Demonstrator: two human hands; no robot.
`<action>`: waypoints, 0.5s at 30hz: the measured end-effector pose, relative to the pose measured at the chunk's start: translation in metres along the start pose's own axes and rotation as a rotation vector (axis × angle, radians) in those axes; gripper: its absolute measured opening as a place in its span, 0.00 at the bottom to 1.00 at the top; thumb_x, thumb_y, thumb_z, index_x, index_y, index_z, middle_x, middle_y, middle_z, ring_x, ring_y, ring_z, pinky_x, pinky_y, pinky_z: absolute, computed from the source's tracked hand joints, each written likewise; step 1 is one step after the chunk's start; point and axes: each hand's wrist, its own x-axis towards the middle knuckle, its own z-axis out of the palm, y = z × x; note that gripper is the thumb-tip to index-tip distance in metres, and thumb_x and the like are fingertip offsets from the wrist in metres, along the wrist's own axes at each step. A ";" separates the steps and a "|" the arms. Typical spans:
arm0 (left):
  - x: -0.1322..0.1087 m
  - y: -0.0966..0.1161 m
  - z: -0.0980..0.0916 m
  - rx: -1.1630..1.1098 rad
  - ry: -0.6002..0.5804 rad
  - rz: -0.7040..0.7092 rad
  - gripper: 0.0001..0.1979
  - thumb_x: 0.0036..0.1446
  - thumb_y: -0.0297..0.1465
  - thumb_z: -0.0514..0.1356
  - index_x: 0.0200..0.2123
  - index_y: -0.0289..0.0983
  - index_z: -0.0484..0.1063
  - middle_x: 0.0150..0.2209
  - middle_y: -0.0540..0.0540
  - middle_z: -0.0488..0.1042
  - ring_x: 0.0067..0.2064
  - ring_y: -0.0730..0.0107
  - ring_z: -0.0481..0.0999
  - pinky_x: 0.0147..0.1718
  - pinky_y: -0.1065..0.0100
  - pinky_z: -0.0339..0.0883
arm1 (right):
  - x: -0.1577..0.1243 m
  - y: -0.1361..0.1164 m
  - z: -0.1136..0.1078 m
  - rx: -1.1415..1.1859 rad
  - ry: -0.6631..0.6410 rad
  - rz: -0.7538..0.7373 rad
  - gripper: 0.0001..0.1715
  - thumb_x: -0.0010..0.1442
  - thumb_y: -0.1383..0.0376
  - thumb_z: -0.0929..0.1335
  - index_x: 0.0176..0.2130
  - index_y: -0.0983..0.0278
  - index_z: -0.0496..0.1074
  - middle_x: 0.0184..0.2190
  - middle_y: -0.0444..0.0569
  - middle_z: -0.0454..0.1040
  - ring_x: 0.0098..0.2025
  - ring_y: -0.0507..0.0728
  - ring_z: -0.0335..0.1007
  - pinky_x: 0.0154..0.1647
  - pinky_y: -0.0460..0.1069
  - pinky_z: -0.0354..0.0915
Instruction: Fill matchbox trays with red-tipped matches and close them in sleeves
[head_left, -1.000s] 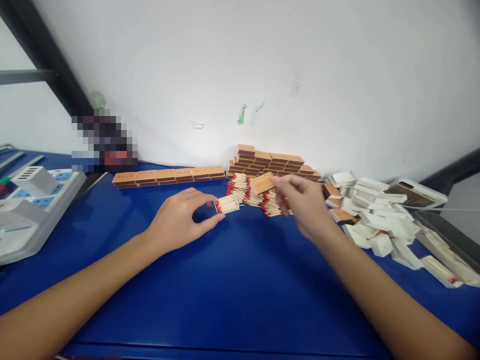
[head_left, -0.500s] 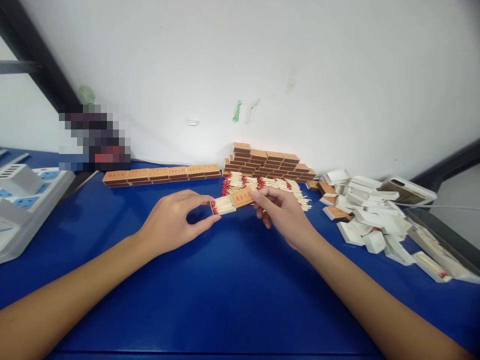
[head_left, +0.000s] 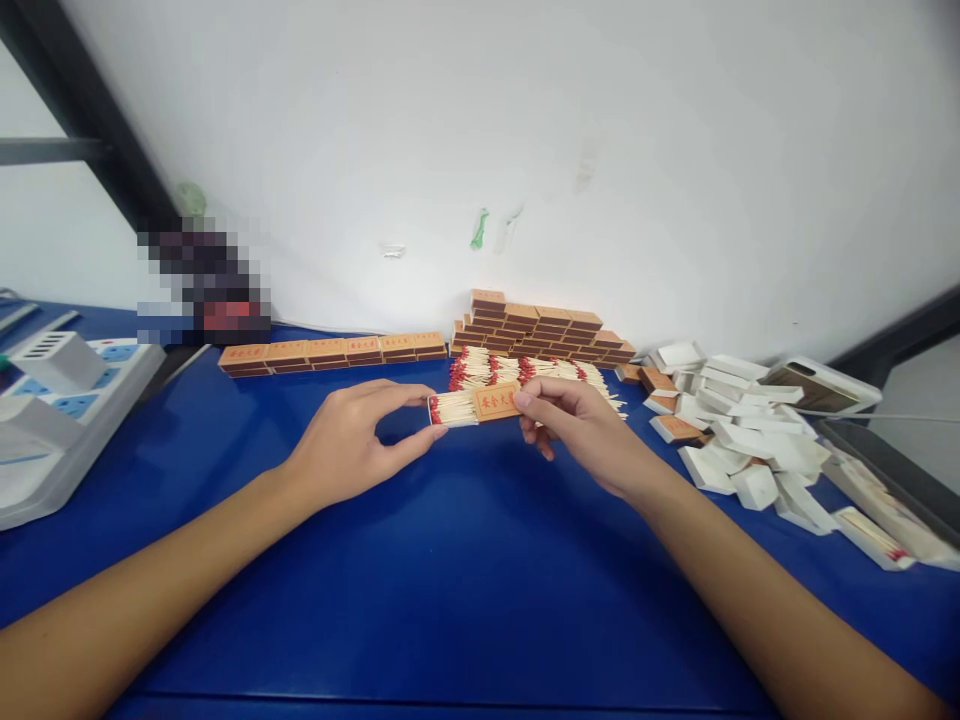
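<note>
My left hand [head_left: 352, 440] pinches the left end of a white inner tray filled with red-tipped matches [head_left: 452, 408], thumb below and fingers above. My right hand [head_left: 581, 425] holds an orange matchbox sleeve [head_left: 496, 402] by its right end. The sleeve covers the right part of the tray, so the match heads still stick out on the left. Both are held just above the blue table [head_left: 465, 580]. Behind them lies a loose pile of matches [head_left: 525, 372].
A row of closed orange matchboxes [head_left: 330, 352] and a stepped stack of them [head_left: 544, 328] stand along the white wall. Several empty white trays and sleeves [head_left: 742, 440] lie at the right. A white power strip [head_left: 52, 400] sits at the left edge.
My right hand brought the orange sleeve from over the match pile to the tray in my left hand and slid it partly on. The left hand stayed put.
</note>
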 end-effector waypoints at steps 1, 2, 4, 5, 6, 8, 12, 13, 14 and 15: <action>0.000 0.000 0.000 -0.002 -0.002 0.000 0.14 0.67 0.40 0.67 0.49 0.39 0.82 0.48 0.46 0.87 0.46 0.62 0.87 0.50 0.63 0.80 | 0.000 0.000 0.000 0.005 -0.015 0.010 0.28 0.59 0.42 0.77 0.28 0.62 0.73 0.25 0.43 0.72 0.25 0.51 0.66 0.22 0.46 0.64; 0.000 0.000 0.000 -0.003 -0.006 -0.001 0.13 0.67 0.40 0.67 0.49 0.39 0.82 0.48 0.46 0.87 0.45 0.63 0.87 0.50 0.63 0.80 | -0.001 -0.001 0.001 0.008 -0.031 0.021 0.28 0.59 0.42 0.77 0.28 0.62 0.72 0.25 0.44 0.72 0.26 0.51 0.67 0.22 0.46 0.64; 0.001 0.001 -0.001 -0.003 -0.010 -0.001 0.13 0.66 0.40 0.68 0.48 0.38 0.82 0.47 0.47 0.87 0.44 0.64 0.87 0.48 0.65 0.80 | -0.001 -0.001 0.002 0.008 -0.056 0.038 0.28 0.59 0.43 0.77 0.28 0.62 0.72 0.26 0.44 0.73 0.26 0.51 0.67 0.22 0.46 0.64; 0.001 0.001 -0.001 -0.006 -0.007 0.001 0.13 0.66 0.40 0.68 0.47 0.38 0.82 0.46 0.47 0.87 0.43 0.64 0.87 0.47 0.65 0.80 | -0.002 -0.002 0.002 0.006 -0.062 0.040 0.28 0.60 0.43 0.77 0.28 0.62 0.72 0.26 0.44 0.73 0.26 0.51 0.67 0.22 0.46 0.64; 0.002 0.001 -0.002 -0.013 -0.013 -0.001 0.13 0.66 0.40 0.68 0.47 0.38 0.82 0.46 0.47 0.87 0.42 0.65 0.87 0.45 0.66 0.79 | -0.002 -0.002 0.003 0.007 -0.058 0.036 0.28 0.61 0.43 0.76 0.29 0.63 0.72 0.26 0.43 0.73 0.26 0.50 0.68 0.22 0.45 0.64; 0.003 0.001 -0.002 -0.039 -0.036 -0.009 0.15 0.65 0.41 0.69 0.49 0.38 0.82 0.46 0.48 0.87 0.41 0.66 0.86 0.44 0.67 0.79 | -0.002 -0.001 0.004 0.019 -0.028 0.012 0.26 0.62 0.43 0.76 0.32 0.62 0.72 0.27 0.43 0.74 0.26 0.50 0.69 0.22 0.45 0.64; 0.003 -0.001 -0.002 -0.083 -0.077 -0.039 0.16 0.64 0.41 0.69 0.50 0.39 0.82 0.48 0.47 0.87 0.43 0.66 0.86 0.46 0.67 0.79 | -0.001 0.001 0.007 0.060 0.005 -0.015 0.26 0.64 0.44 0.75 0.42 0.60 0.68 0.31 0.43 0.79 0.26 0.51 0.73 0.21 0.45 0.65; 0.003 -0.002 -0.002 -0.086 -0.081 -0.045 0.16 0.65 0.41 0.69 0.50 0.39 0.82 0.48 0.47 0.87 0.43 0.66 0.86 0.46 0.67 0.80 | -0.002 0.002 0.008 0.066 0.005 -0.014 0.26 0.65 0.43 0.74 0.43 0.59 0.67 0.32 0.43 0.80 0.26 0.52 0.73 0.21 0.45 0.65; 0.003 -0.002 -0.002 -0.088 -0.086 -0.048 0.16 0.65 0.41 0.69 0.50 0.39 0.82 0.49 0.47 0.86 0.43 0.66 0.86 0.46 0.67 0.79 | -0.002 0.004 0.009 0.072 0.011 -0.015 0.26 0.65 0.43 0.73 0.44 0.59 0.66 0.32 0.43 0.80 0.25 0.52 0.74 0.20 0.45 0.65; 0.003 -0.002 -0.002 -0.090 -0.090 -0.049 0.15 0.65 0.40 0.69 0.50 0.39 0.81 0.49 0.47 0.87 0.43 0.66 0.86 0.46 0.67 0.79 | -0.002 0.005 0.011 0.077 0.020 -0.017 0.26 0.66 0.43 0.73 0.46 0.59 0.65 0.32 0.43 0.80 0.25 0.52 0.74 0.20 0.45 0.65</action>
